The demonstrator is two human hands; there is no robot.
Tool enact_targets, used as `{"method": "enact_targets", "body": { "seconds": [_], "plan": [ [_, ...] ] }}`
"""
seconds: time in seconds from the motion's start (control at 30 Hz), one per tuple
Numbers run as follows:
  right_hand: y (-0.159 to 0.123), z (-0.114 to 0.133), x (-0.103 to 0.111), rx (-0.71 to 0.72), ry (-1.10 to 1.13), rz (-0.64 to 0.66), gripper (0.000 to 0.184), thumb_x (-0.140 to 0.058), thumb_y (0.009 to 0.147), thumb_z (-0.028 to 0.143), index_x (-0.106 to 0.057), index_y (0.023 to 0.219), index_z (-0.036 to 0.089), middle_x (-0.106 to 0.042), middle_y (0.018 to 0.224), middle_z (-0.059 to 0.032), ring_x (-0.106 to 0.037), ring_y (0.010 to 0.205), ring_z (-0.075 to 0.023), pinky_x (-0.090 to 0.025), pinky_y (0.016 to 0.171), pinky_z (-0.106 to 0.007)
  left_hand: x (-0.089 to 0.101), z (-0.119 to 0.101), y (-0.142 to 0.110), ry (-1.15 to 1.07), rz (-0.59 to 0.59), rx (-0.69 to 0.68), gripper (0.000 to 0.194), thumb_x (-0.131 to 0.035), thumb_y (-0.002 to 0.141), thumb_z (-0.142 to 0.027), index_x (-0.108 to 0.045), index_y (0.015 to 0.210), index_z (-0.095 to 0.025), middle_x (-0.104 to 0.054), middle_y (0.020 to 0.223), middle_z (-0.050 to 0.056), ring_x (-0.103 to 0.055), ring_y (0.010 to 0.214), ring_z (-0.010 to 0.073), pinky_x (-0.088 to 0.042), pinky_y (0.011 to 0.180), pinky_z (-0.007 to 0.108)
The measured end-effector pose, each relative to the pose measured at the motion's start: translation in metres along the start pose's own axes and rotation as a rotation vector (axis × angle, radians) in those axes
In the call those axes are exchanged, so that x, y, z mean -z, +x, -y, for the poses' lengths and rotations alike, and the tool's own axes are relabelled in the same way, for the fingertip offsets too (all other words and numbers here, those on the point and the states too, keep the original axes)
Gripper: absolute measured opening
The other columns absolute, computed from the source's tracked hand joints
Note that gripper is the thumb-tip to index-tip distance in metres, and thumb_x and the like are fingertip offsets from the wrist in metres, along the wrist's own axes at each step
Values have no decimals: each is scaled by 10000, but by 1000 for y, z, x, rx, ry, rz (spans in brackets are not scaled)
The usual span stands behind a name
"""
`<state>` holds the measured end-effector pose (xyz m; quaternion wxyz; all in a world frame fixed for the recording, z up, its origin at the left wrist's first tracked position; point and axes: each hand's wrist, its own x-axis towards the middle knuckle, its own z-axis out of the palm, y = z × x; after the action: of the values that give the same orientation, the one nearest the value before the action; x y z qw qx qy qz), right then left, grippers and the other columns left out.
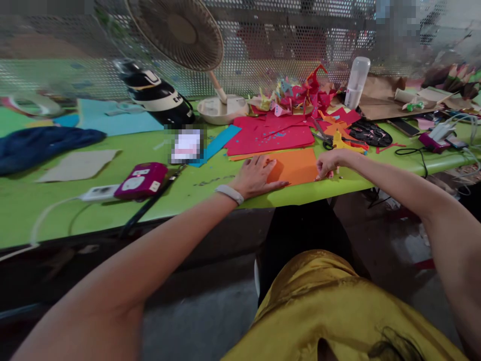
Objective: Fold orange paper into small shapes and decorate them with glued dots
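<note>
An orange paper sheet (296, 165) lies near the front edge of the green table (56, 200). My left hand (257, 176) rests flat on the sheet's left part, fingers stretched out, a white band on the wrist. My right hand (328, 164) is at the sheet's right edge with its fingers bent together in a pinch on the paper's edge. Behind the sheet lie red paper sheets (270, 136) and a pile of folded paper figures (296, 95).
A desk fan (188, 35) stands at the back, with a black helmet-like object (158, 95) to its left. A magenta device (141, 180) with a white cable lies left. Scissors (325, 138), a white bottle (356, 82), a phone (404, 126) and blue cloth (41, 145) are around.
</note>
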<state>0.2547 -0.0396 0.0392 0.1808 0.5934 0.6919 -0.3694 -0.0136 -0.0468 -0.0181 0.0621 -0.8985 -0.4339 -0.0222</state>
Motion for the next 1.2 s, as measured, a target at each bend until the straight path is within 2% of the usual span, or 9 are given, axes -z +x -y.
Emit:
{"method": "enact_targets", "body": {
  "seconds": [0.2,0.4,0.53,0.7,0.77,0.83,0.93,1.07,1.2],
  "plan": [
    [-2,-7,-1,47,34,-34,413,-867,709,447,-577,669,156,-611,634,0,-618,658,-131,-376,550,-226,3,2,0,-24,44,17,906,-430,865,-785,-481,1466,-110,-488,1452,219,-472,1300,390,-334,1082,461],
    [3,-14,2,91,84,-103,332,-878,695,353,-614,657,155,-648,678,-10,-610,642,-127,-445,602,-244,-1,6,2,-22,-3,19,894,-468,844,-787,-508,1448,-129,-502,1450,217,-461,1318,401,-310,1106,488],
    [8,-13,5,164,63,-180,325,-839,738,404,-644,662,155,-658,667,-24,-614,642,-137,-452,618,-255,-1,5,2,-66,-23,11,889,-521,810,-787,-552,1413,-135,-525,1425,222,-478,1306,411,-338,1100,497],
    [15,4,3,210,79,-138,352,-820,758,445,-635,693,154,-662,659,-16,-623,628,-116,-417,574,-224,16,-3,14,-291,-43,37,700,-593,777,-730,-690,1140,-140,-643,1202,184,-602,1136,333,-454,979,425],
    [16,12,1,204,82,-115,340,-816,767,441,-634,718,158,-659,645,-5,-631,622,-111,-386,544,-211,27,-9,21,-470,58,161,540,-552,832,-668,-692,926,-156,-704,955,125,-664,890,262,-499,796,367],
    [18,19,-1,178,74,-100,313,-803,787,420,-632,736,163,-647,616,7,-639,612,-111,-367,529,-206,37,-17,29,-656,281,226,457,-591,820,-634,-647,763,-184,-679,723,62,-642,682,209,-478,655,321],
    [20,24,-3,132,66,-67,277,-791,803,368,-618,728,166,-637,591,16,-653,618,-118,-374,542,-209,43,-27,38,-795,502,288,431,-703,755,-580,-586,599,-196,-606,571,23,-579,547,165,-442,574,292],
    [23,23,-4,123,101,-25,307,-823,766,350,-583,690,173,-609,577,30,-650,624,-119,-355,537,-210,35,-29,45,-860,637,296,432,-770,697,-573,-616,561,-193,-590,532,21,-528,511,145,-406,546,291],
    [27,18,-6,135,134,-14,358,-857,716,409,-583,684,182,-625,610,20,-657,650,-132,-353,546,-220,24,-23,49,-891,686,315,498,-821,608,-632,-613,522,-188,-584,531,33,-499,510,140,-386,533,298]
  ]
}}
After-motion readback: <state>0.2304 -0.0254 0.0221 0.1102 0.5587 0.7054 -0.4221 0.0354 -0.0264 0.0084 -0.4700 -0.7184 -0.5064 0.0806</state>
